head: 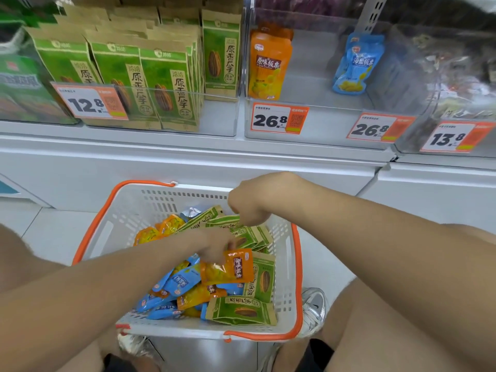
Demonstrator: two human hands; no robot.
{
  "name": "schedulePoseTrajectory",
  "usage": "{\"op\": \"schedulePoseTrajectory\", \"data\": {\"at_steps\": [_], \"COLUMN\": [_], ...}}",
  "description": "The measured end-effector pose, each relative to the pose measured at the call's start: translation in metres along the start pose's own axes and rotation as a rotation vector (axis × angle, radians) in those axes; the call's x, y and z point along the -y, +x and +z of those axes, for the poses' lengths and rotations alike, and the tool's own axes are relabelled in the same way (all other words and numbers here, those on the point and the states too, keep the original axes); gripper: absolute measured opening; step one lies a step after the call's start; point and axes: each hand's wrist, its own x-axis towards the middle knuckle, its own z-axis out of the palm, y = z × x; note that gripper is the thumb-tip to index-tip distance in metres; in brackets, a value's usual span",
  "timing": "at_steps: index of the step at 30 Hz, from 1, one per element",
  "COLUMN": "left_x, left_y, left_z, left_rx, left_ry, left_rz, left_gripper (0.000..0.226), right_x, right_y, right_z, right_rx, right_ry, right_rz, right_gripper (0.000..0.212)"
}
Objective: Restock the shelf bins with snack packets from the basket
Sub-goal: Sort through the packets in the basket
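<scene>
A white basket (284, 264) with orange handles sits low in front of me, full of green, orange and blue snack packets. My left hand (214, 245) pinches an orange packet (230, 267) just above the pile. My right hand (249, 204) hovers over the basket's far side with its fingers curled round the top of a green packet (222, 220). On the shelf above, the left bin holds rows of green packets (150, 84). The middle bin holds an orange packet (268, 63), and a blue packet (354, 63) stands to its right.
Clear plastic bin fronts carry price tags 12.8 (88, 103), 26.8 (279, 119), 26.8 (375, 128) and 13.8 (451, 138). A white shelf ledge (188, 154) runs below them. My knees and a white shoe (314, 307) flank the basket on the tiled floor.
</scene>
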Motion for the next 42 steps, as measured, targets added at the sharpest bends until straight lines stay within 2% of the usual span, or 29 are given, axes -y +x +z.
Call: {"op": "schedulePoseTrajectory", "data": {"at_steps": [1,2,4,6,8,9,12,17,21,23,26,28,30,32,34,36,38,40,42], "left_x": [0.002,0.002,0.003,-0.001,-0.011,-0.016,-0.023,-0.029,-0.031,-0.031,-0.033,-0.037,-0.038,-0.036,-0.037,-0.039,-0.038,-0.035,-0.031], "left_y": [-0.002,-0.008,-0.015,-0.020,-0.028,-0.031,-0.039,-0.056,-0.063,-0.066,-0.076,-0.085,-0.090,-0.091,-0.092,-0.092,-0.089,-0.085,-0.081], "left_z": [-0.015,-0.027,-0.044,-0.053,-0.064,-0.069,-0.081,-0.105,-0.118,-0.127,-0.143,-0.155,-0.162,-0.163,-0.165,-0.168,-0.170,-0.171,-0.171], "left_rx": [-0.050,-0.126,-0.252,-0.379,-0.488,-0.523,-0.591,-0.660,-0.745,-0.810,-0.945,-1.092,-1.300,-1.506,-1.620,-1.636,-1.607,-1.563,-1.498], "left_ry": [-0.083,-0.210,-0.533,-0.831,-1.080,-1.190,-1.351,-1.491,-1.528,-1.525,-1.476,-1.394,-1.144,-0.752,-0.421,-0.177,-0.008,0.039,0.027], "left_rz": [0.016,0.026,0.051,0.116,0.198,0.225,0.285,0.348,0.329,0.330,0.401,0.437,0.430,0.368,0.296,0.254,0.198,0.126,0.096], "left_gripper": [0.037,0.045,0.051,0.038,0.028,0.027,0.032,0.029,0.024,0.022,0.019,0.016,0.016,0.020,0.023,0.034,0.045,0.050,0.049], "right_x": [-0.005,-0.011,-0.023,-0.035,-0.050,-0.059,-0.084,-0.108,-0.111,-0.113,-0.115,-0.118,-0.122,-0.129,-0.135,-0.143,-0.151,-0.160,-0.165], "right_y": [-0.002,0.000,-0.007,-0.014,-0.023,-0.027,-0.034,-0.047,-0.048,-0.052,-0.061,-0.063,-0.066,-0.065,-0.060,-0.051,-0.039,-0.026,-0.014], "right_z": [-0.001,-0.001,-0.008,-0.016,-0.025,-0.029,-0.035,-0.041,-0.043,-0.045,-0.050,-0.054,-0.058,-0.060,-0.060,-0.059,-0.059,-0.058,-0.057], "right_rx": [-0.016,-0.013,-0.008,-0.053,-0.135,-0.186,-0.336,-0.408,-0.578,-0.669,-0.809,-0.932,-1.064,-1.156,-1.208,-1.266,-1.348,-1.427,-1.495], "right_ry": [0.024,0.042,0.048,0.075,0.109,0.129,0.263,0.487,0.467,0.611,1.015,1.264,1.473,1.665,1.831,1.958,2.034,2.097,2.063], "right_rz": [0.016,0.033,0.069,0.123,0.175,0.187,0.233,0.172,0.186,0.174,0.173,0.209,0.238,0.276,0.319,0.377,0.431,0.439,0.471], "right_gripper": [0.011,0.017,0.028,0.006,0.014,0.007,0.038,0.016,0.018,0.014,0.014,0.012,0.008,0.007,0.007,0.002,0.007,0.009,0.007]}}
